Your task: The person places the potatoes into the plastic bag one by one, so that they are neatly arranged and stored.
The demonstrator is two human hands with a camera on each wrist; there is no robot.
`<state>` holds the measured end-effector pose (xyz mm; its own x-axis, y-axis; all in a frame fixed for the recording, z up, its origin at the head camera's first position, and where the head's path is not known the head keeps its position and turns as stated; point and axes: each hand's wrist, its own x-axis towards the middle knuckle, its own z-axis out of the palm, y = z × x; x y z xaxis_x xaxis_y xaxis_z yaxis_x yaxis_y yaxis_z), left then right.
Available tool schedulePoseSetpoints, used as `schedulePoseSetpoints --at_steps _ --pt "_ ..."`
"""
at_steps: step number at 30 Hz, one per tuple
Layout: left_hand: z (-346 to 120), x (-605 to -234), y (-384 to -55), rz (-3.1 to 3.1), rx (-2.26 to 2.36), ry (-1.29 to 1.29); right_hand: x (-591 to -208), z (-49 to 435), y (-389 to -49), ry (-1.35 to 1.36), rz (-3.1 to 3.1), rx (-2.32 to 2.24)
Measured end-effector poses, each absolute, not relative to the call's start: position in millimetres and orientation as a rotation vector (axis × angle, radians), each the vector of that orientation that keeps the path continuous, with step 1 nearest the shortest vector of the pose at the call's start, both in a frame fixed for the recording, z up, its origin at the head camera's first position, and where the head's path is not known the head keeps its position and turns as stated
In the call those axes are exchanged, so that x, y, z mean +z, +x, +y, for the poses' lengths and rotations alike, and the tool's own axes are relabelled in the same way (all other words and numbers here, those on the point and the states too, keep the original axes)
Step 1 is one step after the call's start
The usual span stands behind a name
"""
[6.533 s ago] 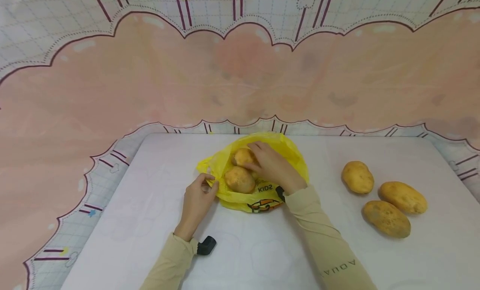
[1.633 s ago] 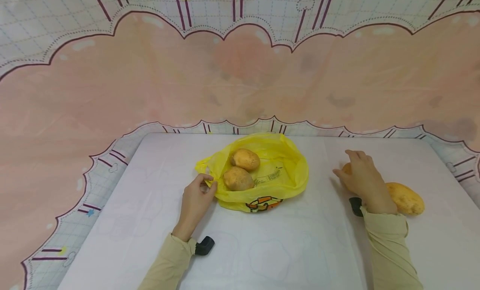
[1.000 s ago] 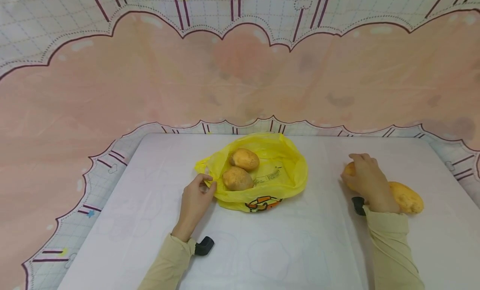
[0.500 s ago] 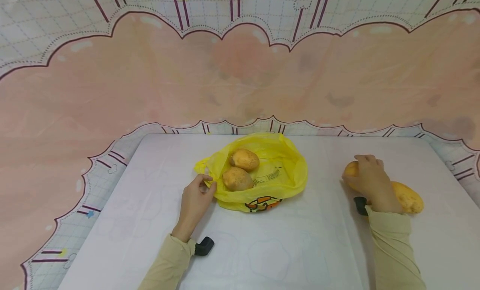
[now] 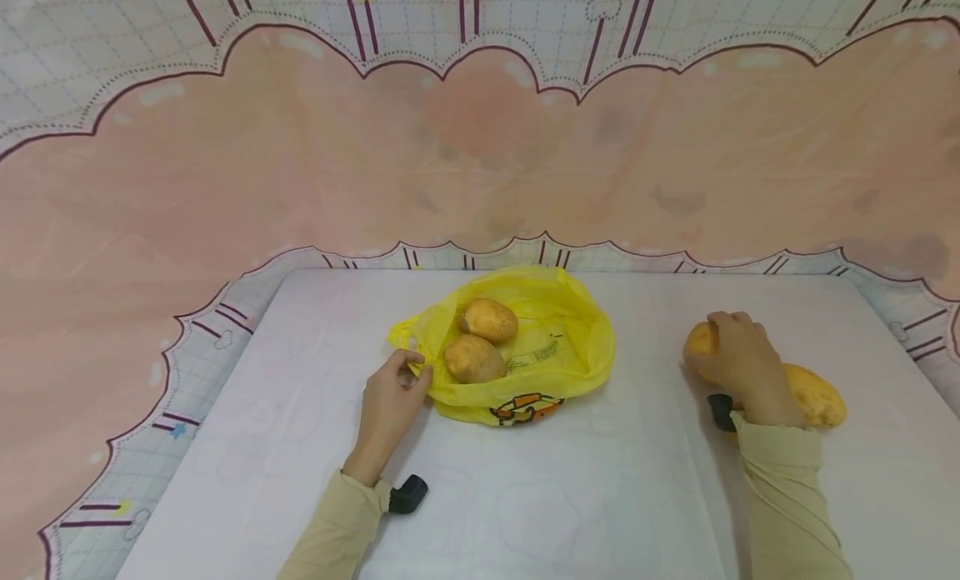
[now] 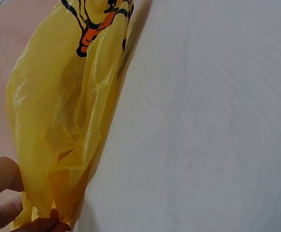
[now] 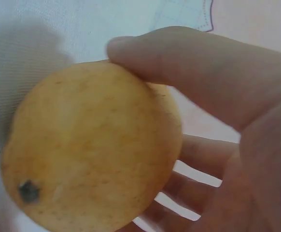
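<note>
A yellow plastic bag (image 5: 573, 313) lies with its mouth spread wide, and two potatoes (image 5: 474, 359) rest inside. At the bag's left edge, my left hand (image 5: 392, 405) pinches the plastic between thumb and fingers; the left wrist view shows the bag (image 6: 49, 121) bunched at the fingertips. Over on the right, my right hand (image 5: 742, 367) grips a roundish potato (image 5: 699, 347). In the right wrist view, my thumb lies over the top of this potato (image 7: 92, 145), with the fingers around its far side. It has a dark spot near one end.
Another potato (image 5: 816, 398) lies just right of my right wrist, partly covered by it. My right sleeve (image 5: 783, 488) hides the tabletop in front of it. The white table (image 5: 540, 497) ends at a patterned cloth backdrop (image 5: 480, 163).
My right hand has left the bag and moved right to the loose potatoes, where its fingers have come down around the roundish one. My left hand has stayed at the bag's edge.
</note>
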<state>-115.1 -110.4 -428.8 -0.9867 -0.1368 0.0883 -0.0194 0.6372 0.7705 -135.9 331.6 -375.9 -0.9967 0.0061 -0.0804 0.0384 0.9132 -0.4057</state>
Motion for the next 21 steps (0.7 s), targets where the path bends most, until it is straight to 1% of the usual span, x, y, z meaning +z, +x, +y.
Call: schedulePoseSetpoints --at_steps 17,21 --pt "-110 -428 -115 -2.715 -1.275 0.127 -363 318 -136 -0.036 3.106 -0.774" --pt "-110 -427 -115 -2.711 -1.270 0.126 -361 316 -137 -0.098 3.127 -0.796"
